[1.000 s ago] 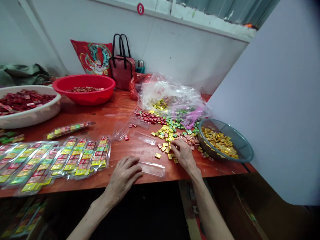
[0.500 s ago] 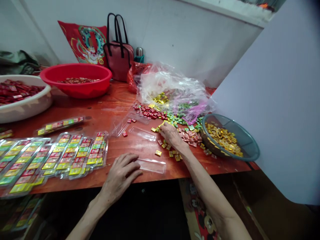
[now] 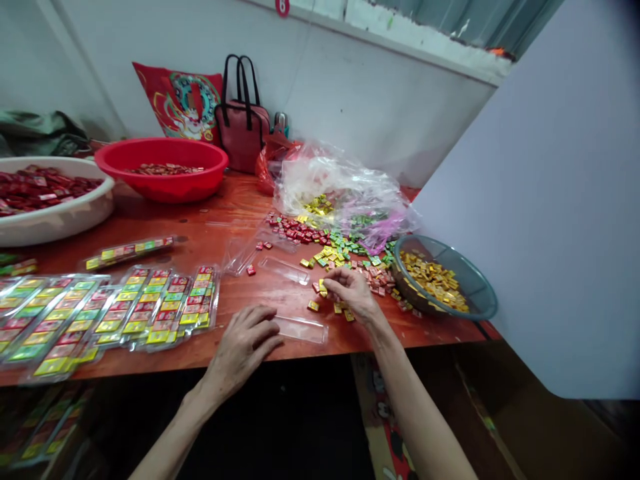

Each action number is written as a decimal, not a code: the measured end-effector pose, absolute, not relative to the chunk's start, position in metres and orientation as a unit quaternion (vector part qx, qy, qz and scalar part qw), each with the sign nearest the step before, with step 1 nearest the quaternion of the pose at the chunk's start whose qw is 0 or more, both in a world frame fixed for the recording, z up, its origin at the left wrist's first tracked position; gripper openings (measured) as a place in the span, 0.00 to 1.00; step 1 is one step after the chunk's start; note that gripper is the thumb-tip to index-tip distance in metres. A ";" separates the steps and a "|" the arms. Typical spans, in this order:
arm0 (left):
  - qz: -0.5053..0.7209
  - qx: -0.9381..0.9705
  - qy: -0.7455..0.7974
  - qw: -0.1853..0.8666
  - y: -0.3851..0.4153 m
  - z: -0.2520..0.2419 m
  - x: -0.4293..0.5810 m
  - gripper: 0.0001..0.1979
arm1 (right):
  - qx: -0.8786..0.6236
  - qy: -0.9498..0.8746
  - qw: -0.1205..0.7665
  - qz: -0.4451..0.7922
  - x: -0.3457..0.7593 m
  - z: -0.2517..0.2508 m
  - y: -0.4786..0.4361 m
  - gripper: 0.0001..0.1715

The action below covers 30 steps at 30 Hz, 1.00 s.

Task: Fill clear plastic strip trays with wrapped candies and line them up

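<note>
My left hand [image 3: 245, 343] rests at the table's front edge, fingers spread, its fingertips on the left end of a clear plastic tray [image 3: 303, 330]. In my right hand [image 3: 347, 291] a small yellow wrapped piece [image 3: 323, 288] is pinched between thumb and fingers, above the table and to the right of that tray. Red pieces [image 3: 300, 232], green pieces and pink pieces [image 3: 379, 279] lie in loose heaps behind and beside the right hand. Another clear tray [image 3: 284, 270] lies farther back. Filled clear packs [image 3: 165, 307] are lined up on the left.
A green basket [image 3: 483, 293] of gold pieces stands at the right. Plastic bags [image 3: 330, 177] lie at the back. A red basin [image 3: 165, 190] and a white basin [image 3: 60, 230] stand back left. A partition [image 3: 560, 200] rises at the right.
My right hand has come back from the yellow heap toward me and now shows a yellow piece in its fingertips. My left hand stays by the tray. The view has tilted up slightly.
</note>
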<state>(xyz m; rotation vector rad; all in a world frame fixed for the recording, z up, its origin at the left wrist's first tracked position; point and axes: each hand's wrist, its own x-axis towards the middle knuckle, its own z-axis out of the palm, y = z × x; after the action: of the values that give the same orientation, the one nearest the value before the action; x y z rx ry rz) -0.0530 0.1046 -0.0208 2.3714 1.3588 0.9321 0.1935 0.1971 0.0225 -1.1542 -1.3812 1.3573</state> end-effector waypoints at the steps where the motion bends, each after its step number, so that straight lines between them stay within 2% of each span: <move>1: 0.321 0.814 0.467 0.127 0.104 -0.020 -0.053 0.06 | -0.461 -0.554 0.431 0.542 0.192 0.023 0.194 0.16; 7: 0.326 0.811 0.469 0.128 0.104 -0.020 -0.052 0.06 | -0.452 -0.567 0.440 0.530 0.186 0.016 0.180 0.15; 12: 0.328 0.809 0.471 0.128 0.104 -0.020 -0.052 0.06 | -0.450 -0.621 0.414 0.490 0.172 0.009 0.152 0.07; 19: 0.334 0.804 0.475 0.130 0.103 -0.019 -0.051 0.07 | -0.484 -0.785 0.348 0.172 0.155 -0.001 0.117 0.07; 25: 0.343 0.803 0.472 0.123 0.105 -0.020 -0.051 0.09 | -0.496 -0.824 0.272 -0.001 0.145 -0.015 0.113 0.07; 27: 0.346 0.804 0.468 0.121 0.105 -0.021 -0.051 0.09 | -0.498 -0.824 0.270 -0.015 0.144 -0.016 0.110 0.07; 30: 0.347 0.803 0.470 0.122 0.106 -0.023 -0.052 0.10 | -0.490 -0.815 0.304 0.056 0.155 -0.008 0.110 0.06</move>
<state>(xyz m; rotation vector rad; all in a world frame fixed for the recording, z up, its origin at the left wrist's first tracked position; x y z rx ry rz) -0.0515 0.1056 -0.0227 2.3430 1.3718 1.0125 0.1550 0.1100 -0.0083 -1.2979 -2.1592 0.1479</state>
